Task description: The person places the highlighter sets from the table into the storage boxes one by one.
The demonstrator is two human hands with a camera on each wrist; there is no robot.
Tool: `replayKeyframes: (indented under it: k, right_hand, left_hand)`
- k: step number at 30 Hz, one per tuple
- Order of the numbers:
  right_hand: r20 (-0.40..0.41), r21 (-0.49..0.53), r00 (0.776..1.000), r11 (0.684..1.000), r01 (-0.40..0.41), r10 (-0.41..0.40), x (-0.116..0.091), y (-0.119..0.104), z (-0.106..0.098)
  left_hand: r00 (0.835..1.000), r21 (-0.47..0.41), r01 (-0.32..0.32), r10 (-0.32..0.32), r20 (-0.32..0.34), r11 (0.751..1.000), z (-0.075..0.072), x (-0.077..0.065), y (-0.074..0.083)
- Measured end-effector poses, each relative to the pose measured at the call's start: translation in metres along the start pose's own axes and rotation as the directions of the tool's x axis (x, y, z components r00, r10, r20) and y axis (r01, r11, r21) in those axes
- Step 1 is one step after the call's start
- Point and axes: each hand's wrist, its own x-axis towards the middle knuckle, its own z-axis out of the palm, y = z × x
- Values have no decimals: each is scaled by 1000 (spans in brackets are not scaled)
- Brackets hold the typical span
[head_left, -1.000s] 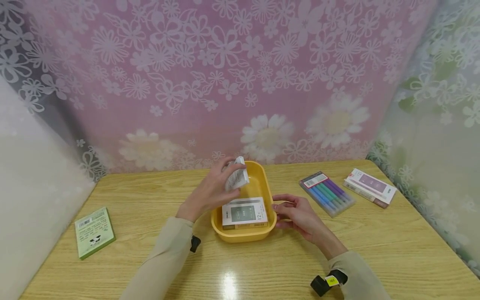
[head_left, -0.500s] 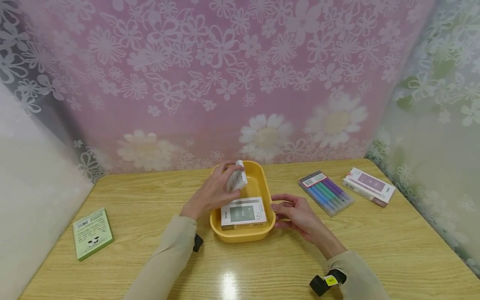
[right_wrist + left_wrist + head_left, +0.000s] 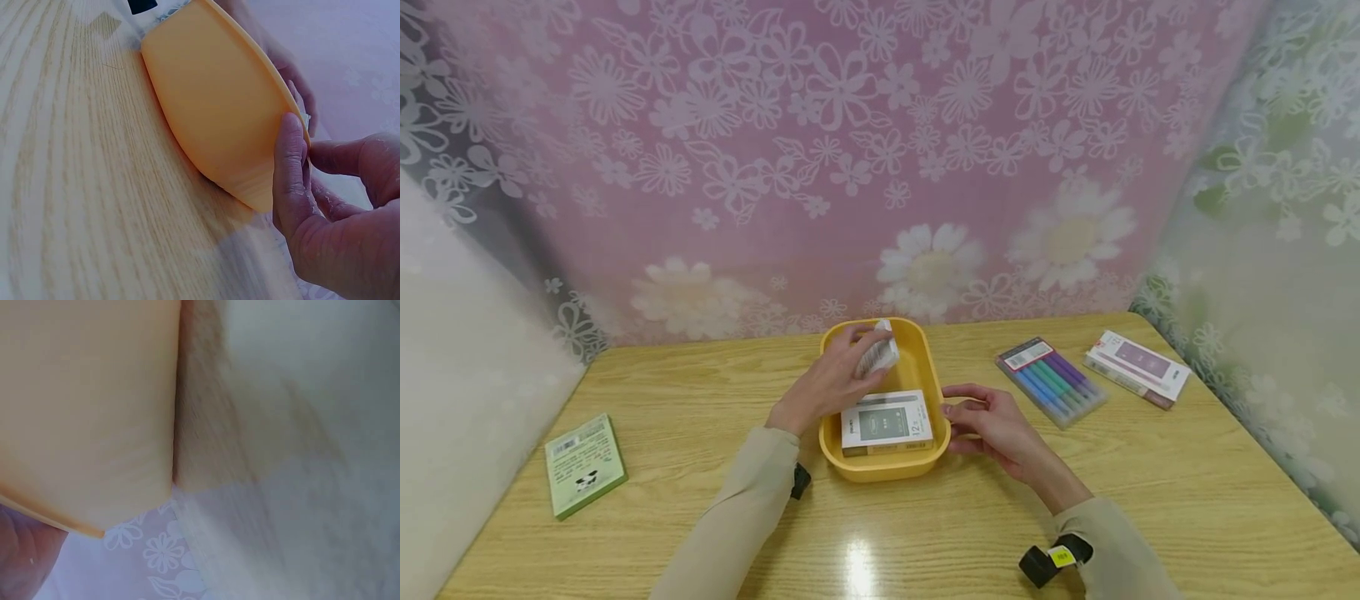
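The left hand pinches the white box between thumb and fingers, over the far part of the yellow tray; the box is tilted, one edge up, with a printed side toward the camera; whether it touches the tray floor cannot be told. The grey box — white with a grey-green panel — lies flat in the near part of the tray, panel up, just below the left hand's thumb.

The right hand pinches the tray's rim on the right, a digit on the outer wall and another at the top edge, as the right wrist view shows; the tray stands upright on the wooden table, its length running away from the person. The left wrist view is mostly the tray's outer wall, with part of a hand at the lower left; its fingertips are out of sight there.

To the right of the tray, well apart from it, lies the pen set, blue, green and purple pens in a clear case; just beyond it lies the mauve box, white with a mauve panel; at the far left lies the green pack — a panda at its near edge. Both sleeves are beige; a black strap sits at the right wrist; a pink flowered cloth hangs behind the table.
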Motion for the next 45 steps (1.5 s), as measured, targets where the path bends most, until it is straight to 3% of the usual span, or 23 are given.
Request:
replayKeyframes:
  k: [5,13,28,45]
  right_hand:
    - [-2,1,1000,1000,-2,2,0,-1,0]
    - [-1,10,1000,1000,0,0,1,-1,1]
    - [-17,4,1000,1000,-7,7,-1,-3,1]
    - [-19,-1,1000,1000,-7,7,-2,-2,2]
  left_hand:
    - [997,48,-49,46,57,998,0,2,4]
    - [990,139,-11,-9,143,990,4,3,8]
    - [990,184,31,-55,127,982,9,3,12]
    - [996,196,-4,-15,92,981,7,0,13]
